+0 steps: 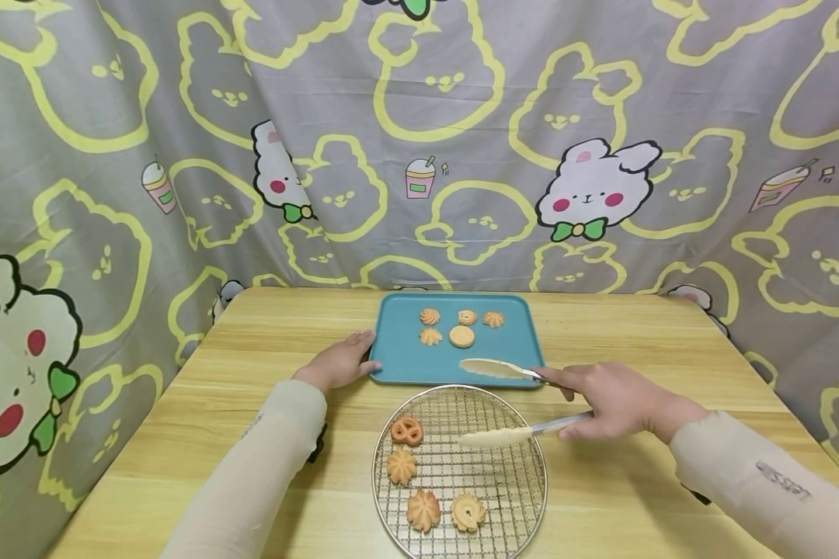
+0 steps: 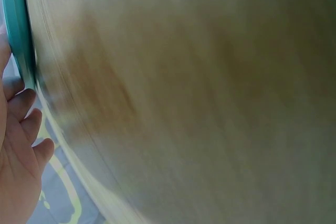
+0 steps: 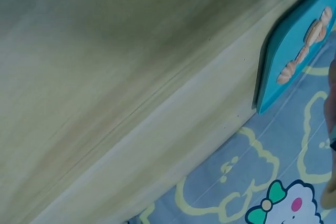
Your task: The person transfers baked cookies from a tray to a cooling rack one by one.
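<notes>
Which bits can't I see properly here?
Head view: wire rack, near rim cut off by the bottom edge.
Left wrist view: most of the blue tray, cut off by the left edge.
Right wrist view: most of the right hand, cut off by the right edge.
Head view: lettering on the right sleeve, too small to read.

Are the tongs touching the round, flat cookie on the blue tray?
Apart. In the head view, a strip of blue tray shows between the tongs and the round, flat cookie.
</notes>
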Tool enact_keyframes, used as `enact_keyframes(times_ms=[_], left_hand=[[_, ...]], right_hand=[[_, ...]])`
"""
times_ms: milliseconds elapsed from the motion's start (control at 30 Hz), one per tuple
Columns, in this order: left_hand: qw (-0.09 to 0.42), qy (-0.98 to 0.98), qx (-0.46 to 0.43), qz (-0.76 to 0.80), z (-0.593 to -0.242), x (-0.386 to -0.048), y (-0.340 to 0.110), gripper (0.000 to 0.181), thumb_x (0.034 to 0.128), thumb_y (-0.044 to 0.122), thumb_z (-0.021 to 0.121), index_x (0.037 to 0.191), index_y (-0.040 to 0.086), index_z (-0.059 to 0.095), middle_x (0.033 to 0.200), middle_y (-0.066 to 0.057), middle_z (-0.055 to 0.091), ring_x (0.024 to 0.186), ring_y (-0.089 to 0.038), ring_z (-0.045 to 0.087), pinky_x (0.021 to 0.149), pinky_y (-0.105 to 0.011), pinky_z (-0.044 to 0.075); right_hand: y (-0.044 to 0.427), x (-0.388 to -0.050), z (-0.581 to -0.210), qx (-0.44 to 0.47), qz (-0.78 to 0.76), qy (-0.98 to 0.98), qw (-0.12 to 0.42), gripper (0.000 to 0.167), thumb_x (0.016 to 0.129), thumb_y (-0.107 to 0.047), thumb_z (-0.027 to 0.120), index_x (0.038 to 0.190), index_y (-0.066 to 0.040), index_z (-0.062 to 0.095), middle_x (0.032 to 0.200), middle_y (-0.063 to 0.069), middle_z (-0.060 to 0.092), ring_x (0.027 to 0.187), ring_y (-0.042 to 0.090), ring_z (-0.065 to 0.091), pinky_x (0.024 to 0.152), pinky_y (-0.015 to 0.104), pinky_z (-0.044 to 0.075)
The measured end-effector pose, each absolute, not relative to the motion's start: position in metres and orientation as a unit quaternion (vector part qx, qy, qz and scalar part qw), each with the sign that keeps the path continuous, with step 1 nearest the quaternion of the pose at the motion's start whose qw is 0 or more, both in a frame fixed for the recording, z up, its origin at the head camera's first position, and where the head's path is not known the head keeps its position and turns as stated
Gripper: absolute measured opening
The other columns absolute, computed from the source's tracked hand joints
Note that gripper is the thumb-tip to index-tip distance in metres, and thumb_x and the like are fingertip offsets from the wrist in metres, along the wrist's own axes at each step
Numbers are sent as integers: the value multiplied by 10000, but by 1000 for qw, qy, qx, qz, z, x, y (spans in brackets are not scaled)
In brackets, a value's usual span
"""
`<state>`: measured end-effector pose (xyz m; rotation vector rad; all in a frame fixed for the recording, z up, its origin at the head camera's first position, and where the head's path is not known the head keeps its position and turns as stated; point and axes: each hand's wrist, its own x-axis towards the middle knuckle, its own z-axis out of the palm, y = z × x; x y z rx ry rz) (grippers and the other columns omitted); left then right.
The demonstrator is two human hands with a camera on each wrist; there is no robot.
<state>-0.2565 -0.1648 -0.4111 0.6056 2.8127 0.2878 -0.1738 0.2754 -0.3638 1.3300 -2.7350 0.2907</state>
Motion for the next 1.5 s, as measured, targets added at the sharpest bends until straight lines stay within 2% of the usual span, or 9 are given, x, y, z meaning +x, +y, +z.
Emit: enact_keyframes(times_ms=[433,767,1033,1267,1500], left_hand=[[128,965,205,100,-411,-256,-165,730,995,444,457,1527,40,161,1563,-133,181,1425,-314,136,1140,-470,172],[130,965,204,104,-410,-256,-164,731,993,442,461,1527,44,161,1564,-127,181,1425,-312,137,1138,-468,181],[129,964,206,105,-407,-255,-164,730,994,433,466,1524,34,163,1560,-135,186,1423,-320,139,1139,-468,178],[130,964,204,106,-406,-254,-163,725,995,429,466,1524,35,164,1561,-132,184,1425,-313,137,1140,-460,176],[130,965,203,103,-409,-255,-164,735,991,450,458,1528,48,158,1563,-121,182,1425,-310,139,1139,-462,179]], right_hand=[[281,-193,-361,357,90,-930,18,854,780,-627,672,1399,-71,480,808,-93,529,549,12,372,518,226,368],[286,-203,-366,296,84,-951,-17,908,783,-672,631,1431,-68,434,849,-29,605,551,31,454,550,312,436],[287,-213,-370,237,82,-968,-14,920,802,-643,635,1457,-46,387,858,-4,583,576,86,465,543,321,420],[285,-223,-374,189,90,-978,-10,919,808,-662,611,1463,-61,375,797,-33,527,606,133,461,487,302,380],[281,-231,-379,155,93,-983,-1,869,837,-656,576,1445,-65,385,732,-22,532,611,168,502,462,330,390]])
